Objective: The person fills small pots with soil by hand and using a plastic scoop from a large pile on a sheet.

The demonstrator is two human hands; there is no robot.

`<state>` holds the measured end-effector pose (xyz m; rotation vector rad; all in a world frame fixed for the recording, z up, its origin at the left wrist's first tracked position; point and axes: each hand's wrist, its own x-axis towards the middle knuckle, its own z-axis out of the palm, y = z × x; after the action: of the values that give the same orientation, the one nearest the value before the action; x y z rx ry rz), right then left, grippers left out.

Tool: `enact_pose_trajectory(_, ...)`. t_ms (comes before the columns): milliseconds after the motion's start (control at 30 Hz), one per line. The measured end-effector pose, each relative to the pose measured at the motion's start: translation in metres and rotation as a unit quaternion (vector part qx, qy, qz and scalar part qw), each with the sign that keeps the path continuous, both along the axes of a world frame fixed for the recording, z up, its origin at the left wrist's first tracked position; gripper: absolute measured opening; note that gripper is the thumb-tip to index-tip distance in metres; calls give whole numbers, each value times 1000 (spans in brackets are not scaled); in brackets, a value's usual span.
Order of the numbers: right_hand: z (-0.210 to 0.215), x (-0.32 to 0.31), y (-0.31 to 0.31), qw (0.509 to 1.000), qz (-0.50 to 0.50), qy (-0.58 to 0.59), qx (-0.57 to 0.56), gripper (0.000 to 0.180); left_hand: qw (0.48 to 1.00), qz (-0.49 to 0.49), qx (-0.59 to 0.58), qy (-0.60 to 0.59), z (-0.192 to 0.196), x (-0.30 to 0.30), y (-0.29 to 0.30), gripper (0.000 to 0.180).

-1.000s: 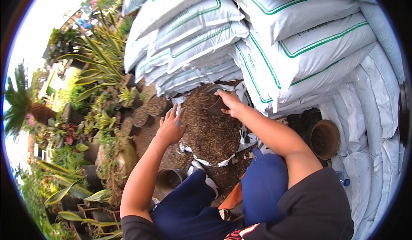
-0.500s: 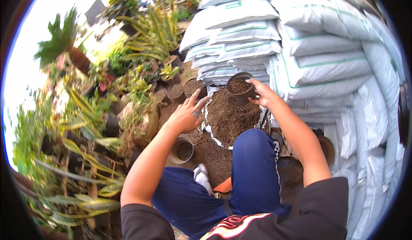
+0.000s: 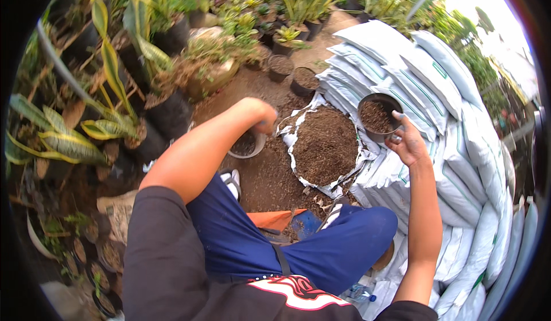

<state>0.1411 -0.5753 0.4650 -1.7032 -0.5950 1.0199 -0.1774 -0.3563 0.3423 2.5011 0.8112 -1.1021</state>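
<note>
My right hand [image 3: 408, 140] grips a round black plant pot [image 3: 392, 102] by its rim, thumb and fingers on its right side. Brown crumbly potting mix [image 3: 374, 117] lies in that pot, which is tilted toward me. Below and left of it stands an open white sack [image 3: 291, 159], its top rolled down around a heap of the same brown mix [image 3: 324, 146]. My left hand [image 3: 263, 114] is bent downward over a grey-white bucket [image 3: 259, 149] with dark material inside. Its fingers are blurred and mostly hidden, so their grip does not show.
Stacked white sacks [image 3: 453, 172] rise along the right. Potted snake plants [image 3: 109, 91] crowd the left. Filled black pots [image 3: 304, 80] stand on the soil ahead. An orange piece [image 3: 270, 220] lies near my feet, and a plastic bottle [image 3: 360, 292] by the sacks.
My view has swung left and down. My left hand has gone from spread beside the sack to over the bucket. My right hand still holds the pot, now out at the sack's right.
</note>
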Motion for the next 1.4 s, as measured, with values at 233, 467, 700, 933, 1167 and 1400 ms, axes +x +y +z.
enact_pose_trajectory(233, -1, -78, 82, 993, 51, 86, 62, 63, 965, 128, 56, -223, 35, -40, 0, 85)
enact_pose_trajectory(467, -62, -128, 125, 970, 109, 215, -15, 44, 990, 101, -41, -93, 26, -46, 57, 78)
enact_pose_trajectory(700, -111, -171, 141, 982, 147, 118, -23, 55, 960, 195, -41, -198, 14, -71, 57, 73)
enact_pose_trajectory(933, -193, -172, 165, 917, 267, -295, -1, 86, 960, 226, -45, -156, 3, -70, 80, 65)
enact_pose_trajectory(1167, -235, -193, 198, 837, 376, -397, -5, 91, 955, 225, -19, -191, -1, -76, 99, 60)
enact_pose_trajectory(1400, -232, -200, 217, 821, 385, -416, -69, 92, 952, 242, -14, -185, 8, -84, 90, 60)
